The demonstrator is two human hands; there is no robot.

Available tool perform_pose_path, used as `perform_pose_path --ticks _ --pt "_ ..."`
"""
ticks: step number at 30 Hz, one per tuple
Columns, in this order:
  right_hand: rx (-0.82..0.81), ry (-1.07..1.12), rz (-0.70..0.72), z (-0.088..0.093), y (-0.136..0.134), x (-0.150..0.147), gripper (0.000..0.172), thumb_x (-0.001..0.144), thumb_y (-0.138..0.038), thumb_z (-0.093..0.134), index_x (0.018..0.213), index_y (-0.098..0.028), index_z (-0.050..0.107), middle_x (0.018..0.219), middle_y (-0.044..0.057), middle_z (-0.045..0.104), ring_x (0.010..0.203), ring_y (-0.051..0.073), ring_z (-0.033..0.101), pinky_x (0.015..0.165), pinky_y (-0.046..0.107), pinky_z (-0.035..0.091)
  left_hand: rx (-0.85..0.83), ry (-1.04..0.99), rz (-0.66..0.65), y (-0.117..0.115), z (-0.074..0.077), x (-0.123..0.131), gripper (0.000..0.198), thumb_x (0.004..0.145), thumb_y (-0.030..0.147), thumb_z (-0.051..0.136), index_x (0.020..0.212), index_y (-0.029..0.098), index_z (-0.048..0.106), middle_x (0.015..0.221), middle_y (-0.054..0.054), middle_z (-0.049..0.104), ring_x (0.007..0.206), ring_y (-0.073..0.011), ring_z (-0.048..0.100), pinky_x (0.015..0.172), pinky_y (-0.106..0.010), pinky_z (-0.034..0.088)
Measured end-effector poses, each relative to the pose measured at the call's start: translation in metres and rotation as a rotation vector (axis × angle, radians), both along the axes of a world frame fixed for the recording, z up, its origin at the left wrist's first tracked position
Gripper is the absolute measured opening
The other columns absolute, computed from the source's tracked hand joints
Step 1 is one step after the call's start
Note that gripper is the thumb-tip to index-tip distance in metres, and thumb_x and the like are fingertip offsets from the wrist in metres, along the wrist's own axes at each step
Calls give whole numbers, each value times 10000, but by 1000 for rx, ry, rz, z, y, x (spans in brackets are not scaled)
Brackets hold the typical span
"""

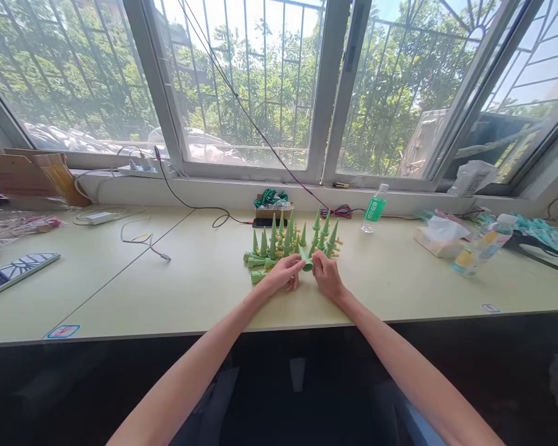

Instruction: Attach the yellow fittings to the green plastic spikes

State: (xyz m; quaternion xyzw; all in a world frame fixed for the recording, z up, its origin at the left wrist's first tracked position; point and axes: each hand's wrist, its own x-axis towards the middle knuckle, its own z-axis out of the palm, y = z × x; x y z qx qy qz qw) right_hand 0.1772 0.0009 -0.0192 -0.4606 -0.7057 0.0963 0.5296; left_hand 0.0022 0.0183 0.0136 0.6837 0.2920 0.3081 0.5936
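Note:
Both my hands meet at the middle of a pale green table [177,291]. My left hand [284,272] and my right hand [326,275] are closed in a pinch on the two ends of one small green cone-shaped plastic piece [305,259]. Just behind the hands stands a cluster of several upright green cones [291,238] with small yellow parts at their bases. A few green pieces [256,277] lie on their sides to the left of my left hand.
A green-labelled bottle [374,210] stands behind on the right, near a tissue pack [439,238] and another bottle [481,248]. A phone [13,272], cables [144,238] and a power strip [139,166] lie to the left. Barred windows rise behind the sill.

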Motion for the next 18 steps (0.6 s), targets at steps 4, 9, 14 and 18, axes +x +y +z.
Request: perform_pose_path --ticks 4,9,14,18 --pt "9 -34 -32 1 -1 -1 327 1004 -371 328 712 -225 355 537 -54 407 456 105 350 492 245 293 49 -4 58 2 -7 2 693 784 520 689 1324 169 431 1040 -108 642 446 -49 526 374 -187 377" --pt "15 -86 -38 3 -3 -2 329 989 -333 353 679 -224 338 539 -34 448 449 109 364 481 252 279 130 12 114 7 -14 4 707 769 446 726 1361 180 446 1371 -225 474 454 -20 530 388 -198 417" --pt "34 -136 -83 2 -3 -3 335 982 -303 353 658 -220 374 530 -18 496 418 110 354 476 269 261 182 15 144 9 -15 3 596 768 387 732 1280 147 544 1227 -177 592 458 -33 527 403 -197 409" --pt "40 -136 -117 3 -3 -4 331 987 -320 348 677 -219 402 530 -21 478 426 115 357 479 270 258 216 30 170 7 -12 5 587 762 420 730 1250 148 551 1069 -122 650 444 -50 521 401 -205 400"
